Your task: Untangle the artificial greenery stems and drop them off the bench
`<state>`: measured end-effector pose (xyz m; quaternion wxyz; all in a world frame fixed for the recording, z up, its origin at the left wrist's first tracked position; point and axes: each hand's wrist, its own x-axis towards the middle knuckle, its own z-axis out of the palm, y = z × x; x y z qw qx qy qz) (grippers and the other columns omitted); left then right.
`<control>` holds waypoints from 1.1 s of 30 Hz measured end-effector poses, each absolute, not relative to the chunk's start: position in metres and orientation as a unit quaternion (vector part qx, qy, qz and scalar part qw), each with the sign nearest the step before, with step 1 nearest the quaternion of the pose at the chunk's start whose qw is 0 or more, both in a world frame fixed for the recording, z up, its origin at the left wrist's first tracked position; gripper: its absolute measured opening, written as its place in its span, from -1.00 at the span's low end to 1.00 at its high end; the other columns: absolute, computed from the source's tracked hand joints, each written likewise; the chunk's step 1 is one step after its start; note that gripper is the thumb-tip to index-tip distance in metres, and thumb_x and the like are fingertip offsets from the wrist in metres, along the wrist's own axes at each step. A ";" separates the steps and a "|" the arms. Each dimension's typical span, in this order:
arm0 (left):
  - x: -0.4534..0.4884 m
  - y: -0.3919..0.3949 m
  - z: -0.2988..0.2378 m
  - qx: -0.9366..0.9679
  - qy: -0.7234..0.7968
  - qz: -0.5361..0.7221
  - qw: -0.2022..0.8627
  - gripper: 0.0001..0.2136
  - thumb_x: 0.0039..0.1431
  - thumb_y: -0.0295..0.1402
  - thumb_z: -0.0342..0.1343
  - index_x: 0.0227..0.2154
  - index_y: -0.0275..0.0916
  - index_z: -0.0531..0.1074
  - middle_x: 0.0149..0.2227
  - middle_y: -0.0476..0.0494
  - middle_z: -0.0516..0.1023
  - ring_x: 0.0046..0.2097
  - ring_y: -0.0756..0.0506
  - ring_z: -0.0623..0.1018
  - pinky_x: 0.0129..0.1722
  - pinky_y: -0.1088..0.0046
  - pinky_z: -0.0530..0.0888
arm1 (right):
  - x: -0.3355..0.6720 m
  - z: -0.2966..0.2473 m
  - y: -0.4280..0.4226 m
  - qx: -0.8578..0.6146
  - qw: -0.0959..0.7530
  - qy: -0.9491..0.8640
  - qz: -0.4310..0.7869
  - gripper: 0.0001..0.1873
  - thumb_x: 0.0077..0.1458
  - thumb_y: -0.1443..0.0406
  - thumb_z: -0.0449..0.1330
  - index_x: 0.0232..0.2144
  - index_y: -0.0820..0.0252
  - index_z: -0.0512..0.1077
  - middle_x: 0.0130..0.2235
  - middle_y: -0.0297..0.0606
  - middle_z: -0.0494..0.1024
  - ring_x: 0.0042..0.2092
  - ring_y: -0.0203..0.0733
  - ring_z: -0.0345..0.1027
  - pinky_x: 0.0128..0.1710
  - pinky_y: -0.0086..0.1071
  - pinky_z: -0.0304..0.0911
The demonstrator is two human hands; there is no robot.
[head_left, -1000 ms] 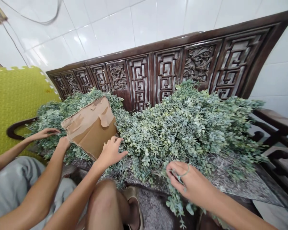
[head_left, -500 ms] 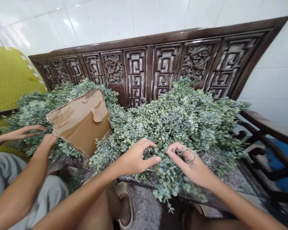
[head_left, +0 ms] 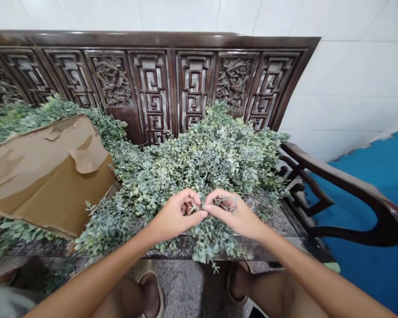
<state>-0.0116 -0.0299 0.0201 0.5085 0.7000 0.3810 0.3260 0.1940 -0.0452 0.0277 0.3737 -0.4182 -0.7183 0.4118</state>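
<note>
A person's two bare hands are meeting over a heaped mass of small-leaved greenery point(head_left: 199, 176) lying on the speckled seat of a dark carved wooden settee point(head_left: 272, 251). The left hand point(head_left: 177, 216) is curling in among the sprigs, its fingers bent and its thumb reaching forward; the folded fingertips point(head_left: 187, 207) are partly hidden, and whether they are gripping a stem cannot be made out. The right hand point(head_left: 235, 214) is half closed, with a thin loop point(head_left: 223, 203) showing between its fingers and appearing to be pinched there; whether the loop is wire or stem is too fine to tell. The two hands are almost touching, with leaves filling the narrow gap between them.

A torn cardboard sheet point(head_left: 43, 176) is resting on the foliage at left, running out of the frame. Behind the heap, the settee's fretwork back panel point(head_left: 152, 88) is rising against a white tile wall point(head_left: 351, 66), its lower part hidden by leaves. Its curved armrest point(head_left: 351, 185) is standing at right above a blue mat point(head_left: 368, 265). Below, the person's sandals point(head_left: 151, 291) are showing on a speckled floor point(head_left: 182, 291), partly hidden by the legs. Grey cloth point(head_left: 3, 304) is cut off at the lower left corner.
</note>
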 end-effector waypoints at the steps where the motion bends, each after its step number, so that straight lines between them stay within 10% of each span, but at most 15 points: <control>1: -0.011 -0.030 0.018 0.695 0.371 0.327 0.522 -0.79 0.10 -0.29 0.23 -0.25 -0.22 0.36 -0.43 0.08 0.37 -0.45 0.05 0.29 -0.44 0.52 0.23 | 0.194 0.028 -0.046 -0.419 0.368 -0.718 0.416 -0.78 0.22 0.13 0.22 -0.29 0.17 0.46 -0.33 -0.33 0.50 -0.30 -0.24 0.33 -0.27 -0.37 0.24; 26: -0.040 -0.020 0.024 0.729 0.415 0.262 0.478 -0.78 0.20 -0.40 -0.01 -0.21 -0.23 0.53 -0.43 -0.01 0.42 -0.43 0.00 0.35 -0.39 0.47 0.27 | 0.177 0.023 -0.030 -0.490 0.472 -0.508 0.529 -0.62 0.05 -0.02 0.34 -0.37 0.18 0.49 -0.38 -0.26 0.59 -0.31 -0.15 0.51 -0.25 -0.32 0.36; 33: -0.015 -0.040 0.021 0.781 0.421 0.320 0.333 -0.80 0.11 -0.20 0.24 -0.29 -0.21 0.48 -0.19 -0.08 0.51 -0.13 -0.13 0.47 -0.09 0.32 0.35 | 0.159 0.011 -0.034 -0.509 0.518 -0.468 0.504 -0.65 0.00 0.03 0.37 -0.41 0.18 0.46 -0.38 -0.29 0.50 -0.23 -0.12 0.44 -0.25 -0.34 0.35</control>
